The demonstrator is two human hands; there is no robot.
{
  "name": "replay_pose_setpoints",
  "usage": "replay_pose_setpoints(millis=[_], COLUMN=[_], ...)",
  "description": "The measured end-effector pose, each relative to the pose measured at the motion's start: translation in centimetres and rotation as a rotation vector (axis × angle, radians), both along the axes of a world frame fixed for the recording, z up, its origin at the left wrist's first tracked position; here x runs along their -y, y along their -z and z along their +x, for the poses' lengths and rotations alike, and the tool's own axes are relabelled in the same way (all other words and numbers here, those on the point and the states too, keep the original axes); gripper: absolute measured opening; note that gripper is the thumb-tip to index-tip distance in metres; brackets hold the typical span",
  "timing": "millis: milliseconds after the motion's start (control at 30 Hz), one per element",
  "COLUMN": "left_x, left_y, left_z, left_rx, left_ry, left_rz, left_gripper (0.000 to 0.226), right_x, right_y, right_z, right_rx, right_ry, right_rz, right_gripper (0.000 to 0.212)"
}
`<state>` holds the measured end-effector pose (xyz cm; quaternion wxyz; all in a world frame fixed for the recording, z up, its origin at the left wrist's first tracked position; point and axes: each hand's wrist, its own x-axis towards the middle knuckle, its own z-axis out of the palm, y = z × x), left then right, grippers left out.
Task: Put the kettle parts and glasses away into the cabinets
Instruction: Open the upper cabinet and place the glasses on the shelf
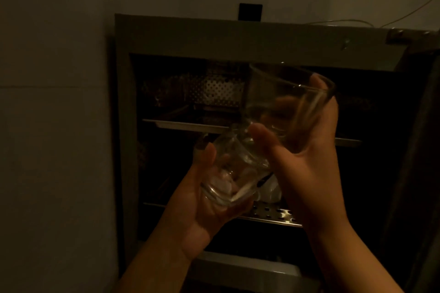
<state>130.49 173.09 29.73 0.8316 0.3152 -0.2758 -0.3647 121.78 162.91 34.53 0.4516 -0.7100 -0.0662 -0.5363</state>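
We hold one glass (234, 171) gripped in our left hand (207, 200) and another glass (285, 102) in our right hand (307, 157), before the open cabinet (238, 38). Neither yet rests on its perforated shelves (269, 214); kettle parts unseen.

In dim light, the left hand (202, 207) grips a clear, thick-based drinking glass (234, 173), its fingers curled round the far side and its thumb along the near wall. The right hand (307, 150) holds a second, larger clear tumbler (285, 100) just above and to the right, tilted, the two glasses nearly touching. Beyond the fingers stands an open grey metal cabinet (238, 33) with a perforated steel upper rack (214, 93) and a perforated lower shelf (273, 215) just beneath both hands.
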Motion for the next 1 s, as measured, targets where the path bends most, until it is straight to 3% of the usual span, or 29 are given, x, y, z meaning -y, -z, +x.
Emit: replay_pose_setpoints(millis=[133, 300, 400, 533, 667, 800, 867, 1000], left_x=[0.7, 1.4, 1.6, 1.7, 1.8, 2.4, 2.6, 2.9], left_y=[-1.7, -2.2, -2.3, -2.4, -2.6, -2.6, -2.7, -2.9], left_z=[0.5, 1.8, 1.8, 2.1, 2.0, 1.8, 1.7, 1.8], left_rx=[0.001, 0.013, -0.023, -0.058, -0.030, -0.024, -0.028, -0.067], left_ry=[-0.019, -0.090, -0.099, -0.075, -0.097, -0.108, -0.110, -0.075], left_rz=[-0.054, -0.038, -0.037, -0.077, -0.070, -0.041, -0.048, -0.079], left_gripper=[0.043, 0.080, 0.074, 0.085, 0.057, 0.041, 0.037, 0.044], right_x=[1.7, 3.1, 3.4, 4.0, 3.8, 3.7, 3.9, 3.8], right_y=[-1.1, -1.6, -1.5, -1.7, -1.0, -0.4, -0.5, -0.4], right_z=[0.0, 0.6, 0.7, 0.0, -0.2, 0.3, 0.3, 0.7], right_rx=[0.037, 0.025, 0.029, -0.023, -0.109, -0.150, -0.157, -0.140], right_ry=[0.065, 0.066, 0.099, 0.087, 0.036, 0.019, 0.005, 0.007], right_rz=[0.021, 0.072, 0.086, 0.175, 0.237, 0.333, 0.377, 0.419], right_gripper=[0.091, 0.088, 0.088, 0.078, 0.065, 0.083, 0.092, 0.088])
